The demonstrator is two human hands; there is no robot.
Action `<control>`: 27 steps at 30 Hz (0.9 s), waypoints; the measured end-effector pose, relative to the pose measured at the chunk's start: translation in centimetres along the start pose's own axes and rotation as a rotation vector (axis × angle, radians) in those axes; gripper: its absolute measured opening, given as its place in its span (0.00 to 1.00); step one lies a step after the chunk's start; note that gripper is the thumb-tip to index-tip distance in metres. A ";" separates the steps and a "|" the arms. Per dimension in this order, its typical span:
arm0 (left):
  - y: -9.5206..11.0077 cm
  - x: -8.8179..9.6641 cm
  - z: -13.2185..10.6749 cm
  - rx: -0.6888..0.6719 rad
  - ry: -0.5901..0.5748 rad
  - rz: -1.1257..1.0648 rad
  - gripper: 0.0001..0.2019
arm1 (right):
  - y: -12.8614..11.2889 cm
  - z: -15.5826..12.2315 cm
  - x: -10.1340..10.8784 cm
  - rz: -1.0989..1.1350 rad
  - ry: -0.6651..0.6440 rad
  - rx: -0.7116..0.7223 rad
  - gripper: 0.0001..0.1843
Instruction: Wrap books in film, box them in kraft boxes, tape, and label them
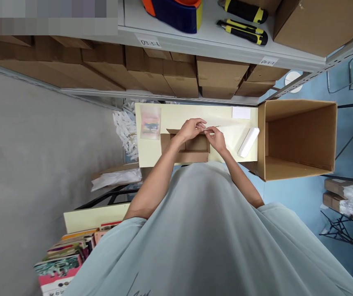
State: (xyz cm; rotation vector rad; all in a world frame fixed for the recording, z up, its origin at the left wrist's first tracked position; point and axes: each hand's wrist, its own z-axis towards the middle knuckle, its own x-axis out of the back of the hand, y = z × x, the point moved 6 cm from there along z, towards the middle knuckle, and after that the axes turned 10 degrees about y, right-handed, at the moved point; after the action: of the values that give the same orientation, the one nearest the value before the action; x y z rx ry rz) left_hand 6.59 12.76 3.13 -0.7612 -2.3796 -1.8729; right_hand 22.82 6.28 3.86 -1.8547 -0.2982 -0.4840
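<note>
The right hand point(216, 139) seems pinched narrow on a thin sliver point(214, 126) pointing rightward, the left hand point(192, 128) meets it, hold unclear, and the open carton point(191, 156) lies bodyward below, long axis crosswise, nearer the left.

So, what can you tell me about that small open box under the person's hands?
The small box looks like plain brown cardboard. It sits open side up on the pale yellow table, on the person's side, with flaps folded outward at least at its left and near edges. Its inner walls are brown too. The left hand and forearm cross above it, hiding part of the inside; the right hand is by its far right corner. Whether either touches it, I can't tell.
</note>
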 end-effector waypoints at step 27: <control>-0.1 1.0 -3.0 -0.125 0.178 -0.012 0.31 | 0.0 4.5 -1.9 0.372 0.053 -0.326 0.05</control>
State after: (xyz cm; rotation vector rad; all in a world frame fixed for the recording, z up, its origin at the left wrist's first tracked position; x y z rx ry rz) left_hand 4.81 10.36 4.24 -0.5600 -2.1837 -2.0165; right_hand 22.01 10.58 1.71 -2.1479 0.1723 -0.3356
